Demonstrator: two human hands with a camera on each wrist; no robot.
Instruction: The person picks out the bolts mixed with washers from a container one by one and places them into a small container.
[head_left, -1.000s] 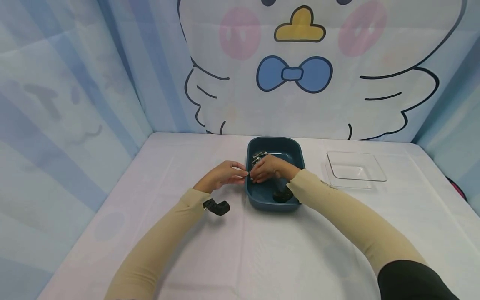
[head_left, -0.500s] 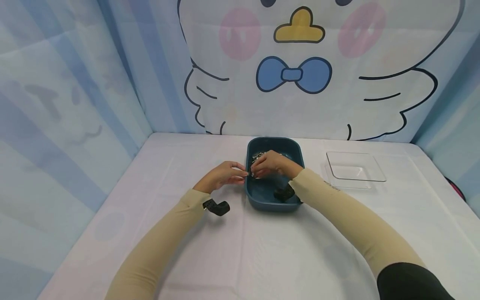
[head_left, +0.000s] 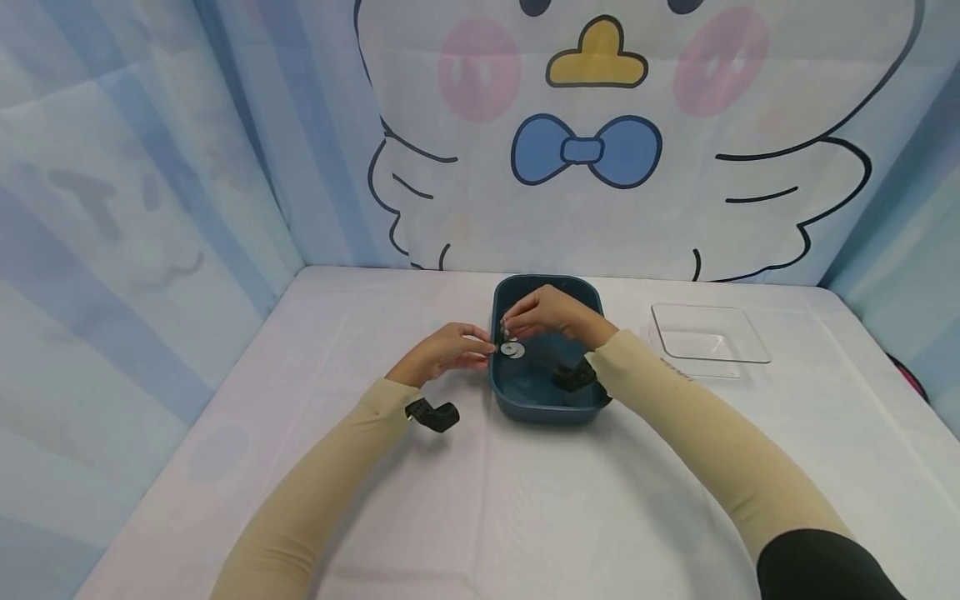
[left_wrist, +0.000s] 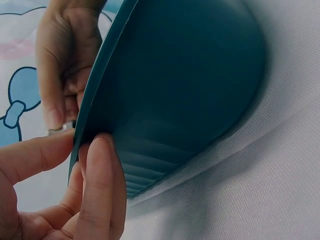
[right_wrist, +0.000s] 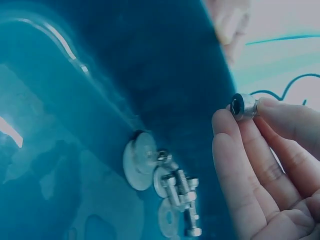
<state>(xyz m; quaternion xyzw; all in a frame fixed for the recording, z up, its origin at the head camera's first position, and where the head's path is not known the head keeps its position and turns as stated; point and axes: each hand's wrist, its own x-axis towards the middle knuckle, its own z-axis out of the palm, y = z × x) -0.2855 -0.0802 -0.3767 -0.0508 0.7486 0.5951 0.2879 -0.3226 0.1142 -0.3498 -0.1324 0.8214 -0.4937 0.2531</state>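
Observation:
A dark teal plastic bin [head_left: 551,414] stands on the table. My left hand [head_left: 450,346] holds its left rim, fingers on both sides of the wall in the left wrist view. Over the bin's inside, my right hand [head_left: 551,312] pinches a hex socket bolt [right_wrist: 243,106] between thumb and fingers; its knurled head faces the right wrist camera and its shank is hidden by the fingers. Flat washers [right_wrist: 140,160] lie on the bin floor near the left wall, beside a small heap of metal bolts [right_wrist: 182,190].
To the right of the bin sits a clear plastic tray [head_left: 712,333]. A white cloth [head_left: 570,517] covers the table. Printed curtains [head_left: 322,150] close off the back and sides. Black wrist cameras [head_left: 433,415] hang below the wrists.
My right hand has moved away from me, toward the bin's far end, rising with the bolt. Washers now show beneath it. My left hand stays at the rim.

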